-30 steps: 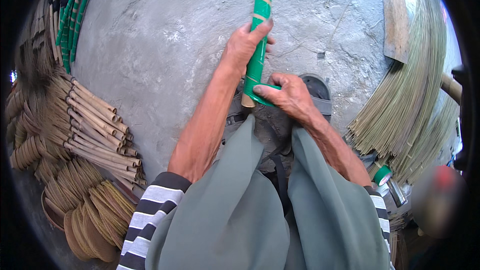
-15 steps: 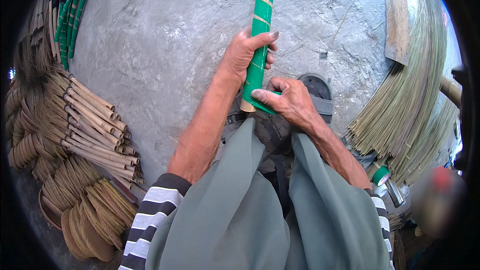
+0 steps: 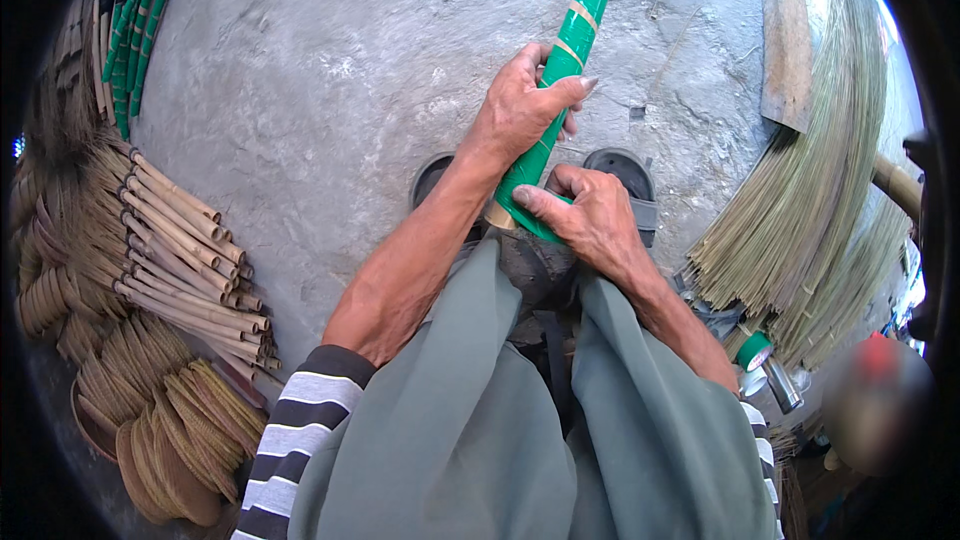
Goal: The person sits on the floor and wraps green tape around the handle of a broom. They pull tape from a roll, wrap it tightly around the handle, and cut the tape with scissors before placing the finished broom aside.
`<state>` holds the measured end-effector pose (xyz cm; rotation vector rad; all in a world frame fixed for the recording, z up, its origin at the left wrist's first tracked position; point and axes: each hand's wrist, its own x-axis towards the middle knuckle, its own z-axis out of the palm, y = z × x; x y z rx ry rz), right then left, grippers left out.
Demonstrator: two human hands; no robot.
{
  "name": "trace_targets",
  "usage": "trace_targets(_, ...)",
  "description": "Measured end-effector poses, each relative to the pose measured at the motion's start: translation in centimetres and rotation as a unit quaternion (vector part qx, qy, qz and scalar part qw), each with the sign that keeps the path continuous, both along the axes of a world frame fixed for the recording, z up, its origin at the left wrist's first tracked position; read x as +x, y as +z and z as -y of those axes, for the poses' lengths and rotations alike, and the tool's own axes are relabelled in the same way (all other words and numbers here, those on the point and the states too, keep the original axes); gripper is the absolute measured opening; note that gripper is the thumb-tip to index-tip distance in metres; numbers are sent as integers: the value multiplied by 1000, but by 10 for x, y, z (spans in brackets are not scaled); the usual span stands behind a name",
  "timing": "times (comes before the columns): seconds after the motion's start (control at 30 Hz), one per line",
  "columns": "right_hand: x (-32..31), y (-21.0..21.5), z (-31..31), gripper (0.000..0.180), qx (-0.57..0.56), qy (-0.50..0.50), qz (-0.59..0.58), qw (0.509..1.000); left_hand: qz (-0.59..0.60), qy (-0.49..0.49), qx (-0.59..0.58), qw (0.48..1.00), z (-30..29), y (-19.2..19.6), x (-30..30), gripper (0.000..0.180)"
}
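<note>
A bamboo stick (image 3: 583, 25) wrapped in green tape, with bare tan bands showing between the turns, slants from between my knees toward the far right. My left hand (image 3: 522, 105) is closed round its middle, thumb across the top. At the near end, where a bare tan rim shows, my right hand (image 3: 597, 212) pinches a loose strip of green tape (image 3: 540, 226) between thumb and curled fingers. That strip leads off the stick's lower right side. The stick's far end runs out of view.
Bare bamboo sticks (image 3: 190, 250) and coiled braided bundles (image 3: 185, 420) lie at left, green-wrapped sticks (image 3: 135, 40) behind them. Long dry grass stalks (image 3: 800, 210) lie at right with a wooden board (image 3: 786, 50). A green tape roll (image 3: 754, 351) and a metal cylinder (image 3: 784, 386) lie nearer.
The stick has tilted, its far end swinging right. My left hand has moved right with it, and my right hand has shifted slightly nearer, still pinching the tape.
</note>
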<state>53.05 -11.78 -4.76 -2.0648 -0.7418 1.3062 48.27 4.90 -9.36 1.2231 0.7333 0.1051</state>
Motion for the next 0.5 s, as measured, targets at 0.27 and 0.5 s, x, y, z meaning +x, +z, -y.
trace_targets(0.27,-3,-6,-2,52,25,-84,-168,982,-5,-56,-183,981,-13,-4,-14,61)
trace_targets(0.5,6,-15,-24,51,46,33,50,997,-115,-15,-38,992,-35,-5,2,70)
